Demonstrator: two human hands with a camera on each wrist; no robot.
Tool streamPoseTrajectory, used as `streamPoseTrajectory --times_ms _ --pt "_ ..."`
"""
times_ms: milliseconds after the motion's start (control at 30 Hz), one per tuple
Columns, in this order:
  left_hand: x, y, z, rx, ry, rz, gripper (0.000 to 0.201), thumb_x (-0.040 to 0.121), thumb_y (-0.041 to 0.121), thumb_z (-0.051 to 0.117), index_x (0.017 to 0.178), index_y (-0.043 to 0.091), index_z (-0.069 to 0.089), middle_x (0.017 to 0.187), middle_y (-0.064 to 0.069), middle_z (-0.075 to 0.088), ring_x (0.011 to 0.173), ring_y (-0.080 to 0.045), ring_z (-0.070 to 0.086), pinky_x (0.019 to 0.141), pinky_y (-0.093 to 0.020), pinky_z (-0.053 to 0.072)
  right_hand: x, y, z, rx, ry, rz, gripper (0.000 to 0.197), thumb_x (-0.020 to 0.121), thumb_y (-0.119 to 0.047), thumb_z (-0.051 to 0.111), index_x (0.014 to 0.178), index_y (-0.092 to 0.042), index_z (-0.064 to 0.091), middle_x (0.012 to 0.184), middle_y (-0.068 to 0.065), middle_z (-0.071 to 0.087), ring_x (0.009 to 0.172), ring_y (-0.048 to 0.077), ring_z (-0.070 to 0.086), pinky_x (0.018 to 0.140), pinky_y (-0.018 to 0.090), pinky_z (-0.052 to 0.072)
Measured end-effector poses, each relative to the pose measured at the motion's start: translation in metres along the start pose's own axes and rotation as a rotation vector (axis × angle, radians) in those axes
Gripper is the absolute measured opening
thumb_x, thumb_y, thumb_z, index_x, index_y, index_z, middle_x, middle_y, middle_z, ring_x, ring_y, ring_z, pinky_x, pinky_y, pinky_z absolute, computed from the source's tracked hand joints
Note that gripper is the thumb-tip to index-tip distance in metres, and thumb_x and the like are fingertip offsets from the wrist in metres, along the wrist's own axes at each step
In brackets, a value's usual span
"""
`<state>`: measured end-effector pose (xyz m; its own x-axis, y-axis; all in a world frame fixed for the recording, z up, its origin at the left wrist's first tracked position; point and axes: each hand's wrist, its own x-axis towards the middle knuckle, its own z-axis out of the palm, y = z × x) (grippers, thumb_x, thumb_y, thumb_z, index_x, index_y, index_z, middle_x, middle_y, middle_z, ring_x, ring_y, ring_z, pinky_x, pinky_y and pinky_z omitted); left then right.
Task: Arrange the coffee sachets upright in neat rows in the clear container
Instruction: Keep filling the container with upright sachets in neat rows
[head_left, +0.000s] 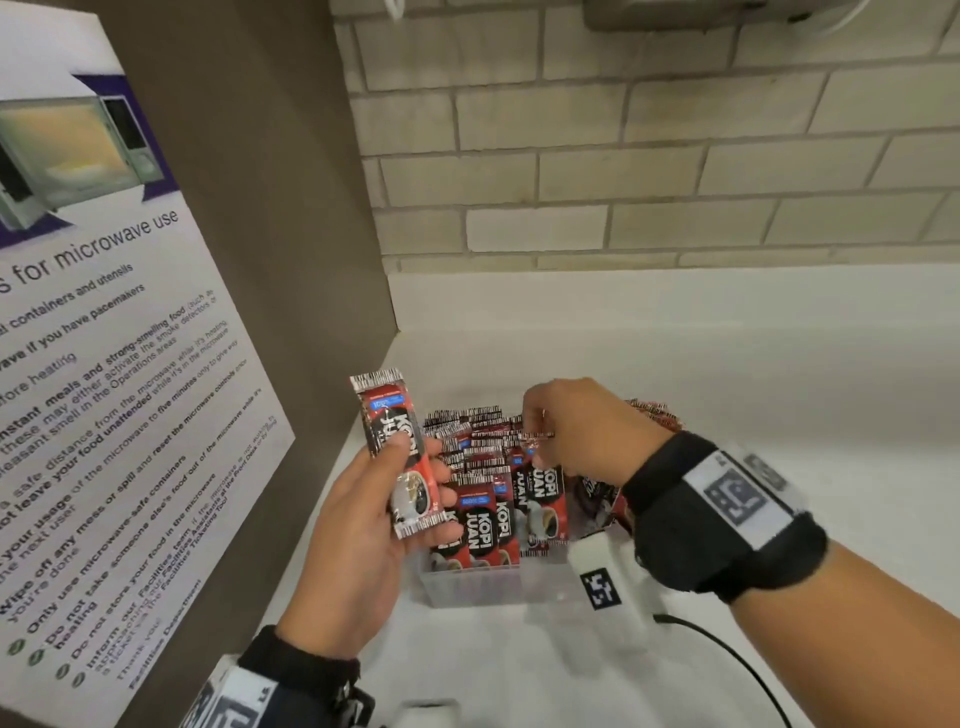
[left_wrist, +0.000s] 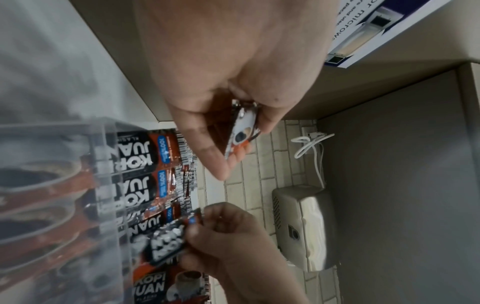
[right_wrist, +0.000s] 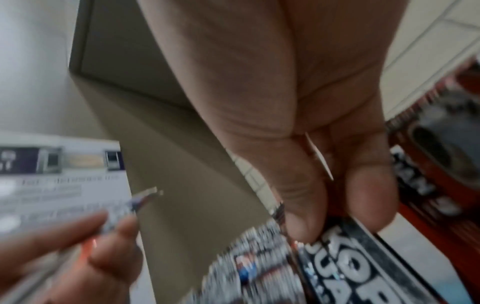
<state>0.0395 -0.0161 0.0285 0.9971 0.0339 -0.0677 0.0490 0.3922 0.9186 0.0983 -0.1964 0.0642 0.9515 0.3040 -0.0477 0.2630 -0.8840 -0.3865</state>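
You are holding a red-and-black foil coffee sachet (head_left: 402, 457) in your left hand (head_left: 363, 540), thumb across its face and fingers curled behind, its long axis close to upright with the crimped top edge up. It is hanging just left of the clear plastic container (head_left: 467, 590), above that box's near-left corner, so the standing rows are lying down and to the right of this hand.

Your right hand (head_left: 576, 431) is working right over the packed sachets (head_left: 488, 457), fingers curled and pinching the top of another sachet (left_wrist: 168, 239) inside the box; the right wrist view is showing thumb and forefinger closed on its upper edge, though it is too blurred to tell whether the sachet is seated. This hand is the nearer one to the rows.

My reading is that the coming move turns on a gap: the left-hand sachet is already roughly parallel to the standing ones, so it needs to travel right and down into an open slot, which I cannot make out from here.

Each sachet is reading "KOPI JUAN", with a blue "100%" tag and a coffee-cup picture below. Left of your left hand, a white wall poster (head_left: 104, 364) is reading "for microwave use", "Only use microwave-safe containers" and "Wipe off any mess or spill".
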Motion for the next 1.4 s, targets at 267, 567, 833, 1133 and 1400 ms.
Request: streamPoseTrajectory --times_ms 267,567,833,1133,1400 --pt "0.000 0.001 -0.007 0.019 -0.010 0.005 0.038 0.075 0.038 0.054 0.095 0.008 0.066 0.071 -0.006 0.066 0.061 -0.013 0.062 0.045 -0.027 0.054 0.012 -0.007 0.006 -0.153 -0.034 0.018 0.023 0.083 -0.010 0.068 0.102 -0.003 0.056 0.093 0.009 0.058 0.078 0.019 0.050 0.052 0.017 0.033" --pt "-0.002 -0.001 -0.003 0.100 -0.030 -0.003 0.040 0.075 0.036 0.057 0.104 0.010 0.065 0.072 -0.002 0.070 0.061 -0.013 0.067 0.050 -0.026 0.054 0.010 0.002 0.000 0.005 0.024 0.036 0.018 0.086 -0.008 0.062 0.103 -0.004 0.057 0.098 0.009 0.060 0.077 0.020 0.053 0.058 0.021 0.041" --pt "-0.004 -0.003 0.012 0.228 -0.086 0.042 0.029 0.073 0.031 0.064 0.098 0.017 0.067 0.083 -0.005 0.074 0.061 -0.016 0.068 0.050 -0.026 0.051 -0.013 -0.025 -0.022 0.746 0.054 -0.066 0.021 0.086 -0.023 0.067 0.098 -0.007 0.061 0.079 0.006 0.063 0.056 0.012 0.060 0.056 0.025 0.054" --pt "-0.002 -0.001 0.005 0.173 0.020 0.047 0.046 0.079 0.050 0.046 0.090 0.011 0.067 0.073 0.000 0.067 0.064 -0.013 0.063 0.050 -0.026 0.053 -0.013 -0.015 -0.042 0.588 0.299 -0.048 0.012 0.085 -0.005 0.066 0.090 -0.011 0.057 0.083 0.012 0.067 0.051 0.014 0.060 0.055 0.028 0.055" --pt "-0.003 0.002 -0.002 0.195 0.030 0.091 0.038 0.082 0.046 0.046 0.090 0.016 0.067 0.085 0.004 0.075 0.070 -0.005 0.069 0.058 -0.024 0.046 -0.008 -0.008 -0.011 0.013 -0.115 0.027 0.022 0.087 -0.006 0.064 0.107 -0.009 0.055 0.084 -0.004 0.050 0.068 0.016 0.058 0.049 0.014 0.041"
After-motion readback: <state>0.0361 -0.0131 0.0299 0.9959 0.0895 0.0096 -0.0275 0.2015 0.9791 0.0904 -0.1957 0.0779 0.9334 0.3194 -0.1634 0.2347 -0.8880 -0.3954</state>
